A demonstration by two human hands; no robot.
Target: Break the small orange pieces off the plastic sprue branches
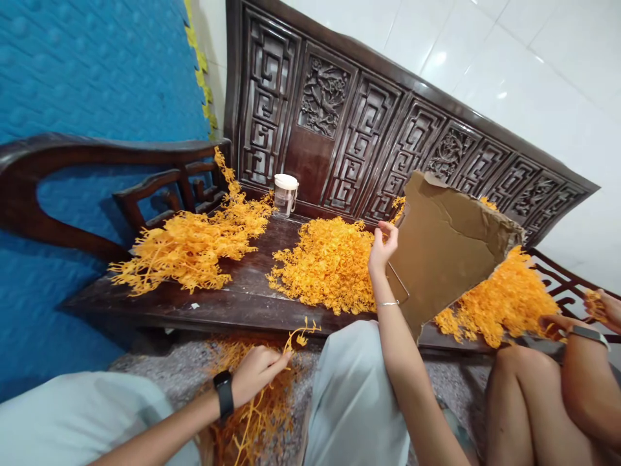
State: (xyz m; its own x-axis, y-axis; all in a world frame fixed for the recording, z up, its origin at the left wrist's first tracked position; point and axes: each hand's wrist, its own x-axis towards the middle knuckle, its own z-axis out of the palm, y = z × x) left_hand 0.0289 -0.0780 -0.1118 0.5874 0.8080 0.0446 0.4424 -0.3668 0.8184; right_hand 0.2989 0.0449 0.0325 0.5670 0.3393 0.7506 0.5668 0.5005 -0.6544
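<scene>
My left hand (pixel 259 372), with a black watch at its wrist, pinches the stem of a thin orange plastic sprig (pixel 295 336) with curly offshoots. Beneath it, a heap of orange branching stems (pixel 252 421) lies low between my knees. My right hand (pixel 383 248) is raised at the left edge of a brown cardboard sheet (pixel 441 243); its fingers are loosely curved and I see nothing held in them. Just behind that hand, a pile of small orange sprigs (pixel 330 262) covers the middle of the dark wooden bench (pixel 252 275). More long orange sprigs (pixel 194 249) lie to the left.
A lidded clear cup (pixel 285 194) stands against the carved backrest (pixel 315 155). Beyond the cardboard is another orange pile (pixel 509 298), where another person's hands (pixel 606 310) hold orange pieces. A thin bent wire (pixel 400 281) shows beside the cardboard. Blue foam matting (pixel 97 71) is at left.
</scene>
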